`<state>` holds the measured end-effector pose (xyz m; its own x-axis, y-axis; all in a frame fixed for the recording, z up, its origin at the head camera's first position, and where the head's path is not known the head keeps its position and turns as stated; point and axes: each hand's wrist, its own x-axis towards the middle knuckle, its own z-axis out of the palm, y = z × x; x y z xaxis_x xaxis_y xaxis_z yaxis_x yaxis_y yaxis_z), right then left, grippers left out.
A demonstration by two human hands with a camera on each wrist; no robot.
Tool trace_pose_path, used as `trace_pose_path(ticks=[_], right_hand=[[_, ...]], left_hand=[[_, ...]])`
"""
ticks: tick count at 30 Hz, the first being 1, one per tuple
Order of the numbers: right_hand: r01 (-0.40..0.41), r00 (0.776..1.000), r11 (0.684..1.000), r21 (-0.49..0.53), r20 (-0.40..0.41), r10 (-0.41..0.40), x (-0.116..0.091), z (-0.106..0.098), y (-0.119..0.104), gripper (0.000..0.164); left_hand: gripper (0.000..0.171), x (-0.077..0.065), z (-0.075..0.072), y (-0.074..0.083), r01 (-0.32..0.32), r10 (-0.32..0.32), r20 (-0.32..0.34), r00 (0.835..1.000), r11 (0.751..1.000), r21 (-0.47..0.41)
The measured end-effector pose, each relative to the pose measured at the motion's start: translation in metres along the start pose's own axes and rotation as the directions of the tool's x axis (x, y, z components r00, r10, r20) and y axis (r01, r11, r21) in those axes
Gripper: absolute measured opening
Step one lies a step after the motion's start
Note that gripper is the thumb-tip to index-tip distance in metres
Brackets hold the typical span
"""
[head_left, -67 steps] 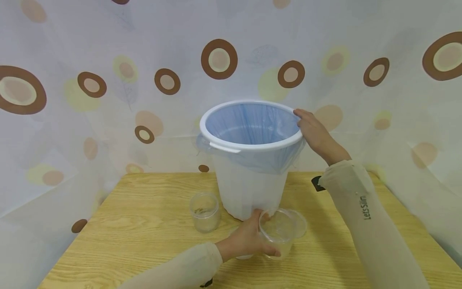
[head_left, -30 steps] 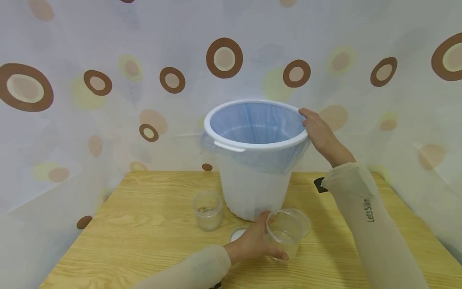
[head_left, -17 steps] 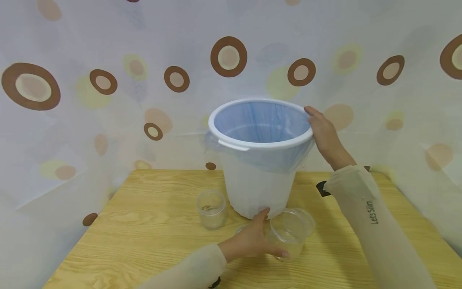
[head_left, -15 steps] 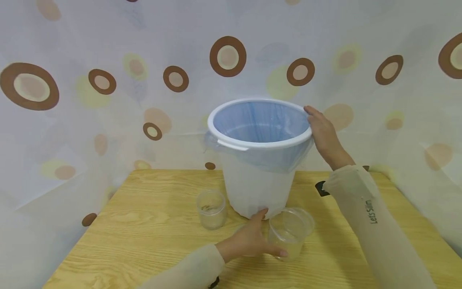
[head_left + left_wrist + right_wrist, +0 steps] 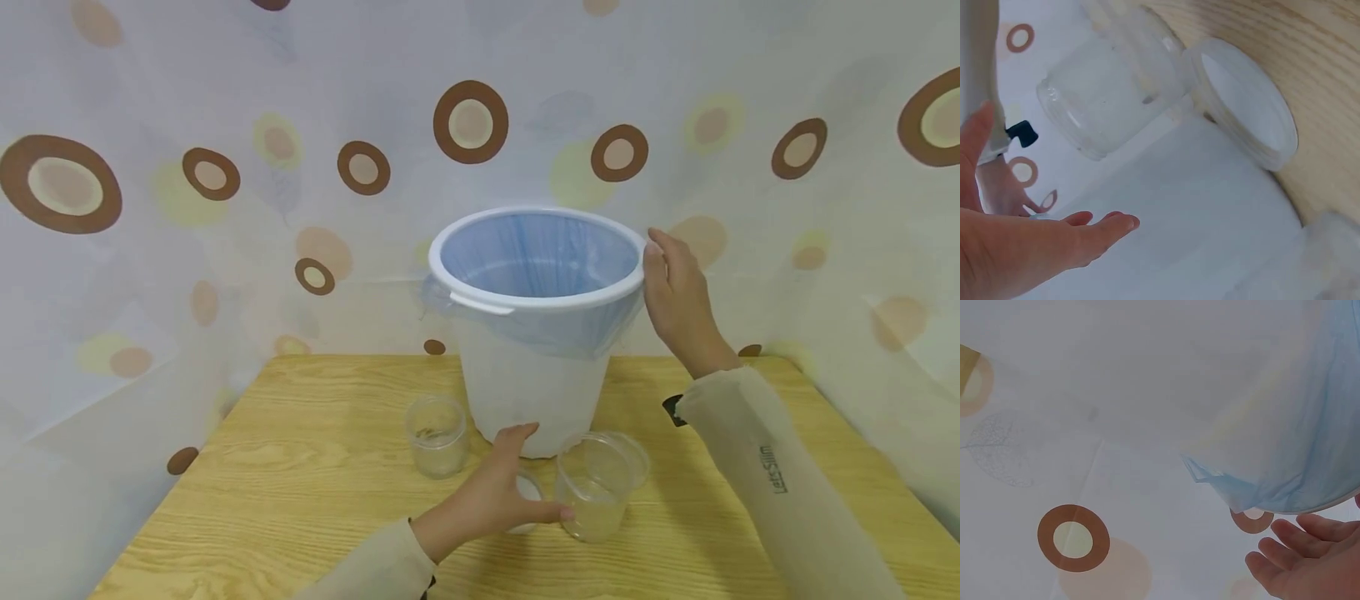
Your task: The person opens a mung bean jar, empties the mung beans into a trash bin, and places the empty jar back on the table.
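A white bucket (image 5: 532, 375) lined with a bluish plastic bag (image 5: 540, 254) stands on the table. My right hand (image 5: 680, 300) is at its right rim; in the right wrist view the fingers (image 5: 1285, 550) are loosely spread just outside the rim. In front of the bucket my left hand (image 5: 487, 492) is spread, its thumb at the side of a clear plastic container (image 5: 600, 500) without curling round it. Beside that hand sits a white round lid or shallow tub (image 5: 1250, 100), partly hidden by the hand in the head view.
A second clear container (image 5: 437, 446), with something small and brownish in it, stands left of the bucket. A clear disc, perhaps a lid (image 5: 637, 458), shows behind the first container. The wooden table (image 5: 315, 467) meets a patterned wall covering (image 5: 247, 100).
My left hand has loosened from the clear container and drawn back leftward, baring the white round piece. My right hand has shifted on the rim, its thumb now showing. The container stays put.
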<state>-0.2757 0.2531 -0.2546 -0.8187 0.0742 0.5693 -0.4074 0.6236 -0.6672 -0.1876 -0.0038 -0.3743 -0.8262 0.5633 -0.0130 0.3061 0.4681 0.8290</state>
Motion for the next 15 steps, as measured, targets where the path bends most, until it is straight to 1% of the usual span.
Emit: trace_pose_path(ticks=[4, 8, 11, 15], right_hand=[[0.046, 0.997, 0.998, -0.035, -0.067, -0.048, -0.007, 0.0, 0.001, 0.055], [0.096, 0.988, 0.993, -0.075, -0.118, -0.104, -0.018, -0.002, 0.002, 0.052], [0.141, 0.976, 0.983, -0.116, -0.151, -0.158, -0.027, -0.004, 0.004, 0.049], [0.197, 0.956, 0.966, -0.166, -0.184, -0.227, -0.039, -0.008, 0.005, 0.046]], left_hand=[[0.09, -0.006, -0.004, 0.004, -0.042, 0.042, -0.024, 0.999, 0.999, 0.015], [0.081, -0.011, -0.008, 0.008, -0.086, 0.087, -0.052, 0.995, 0.996, 0.023], [0.079, -0.014, -0.01, 0.01, -0.11, 0.114, -0.088, 0.99, 0.993, 0.051], [0.079, -0.017, -0.013, 0.012, -0.125, 0.139, -0.134, 0.981, 0.987, 0.106]])
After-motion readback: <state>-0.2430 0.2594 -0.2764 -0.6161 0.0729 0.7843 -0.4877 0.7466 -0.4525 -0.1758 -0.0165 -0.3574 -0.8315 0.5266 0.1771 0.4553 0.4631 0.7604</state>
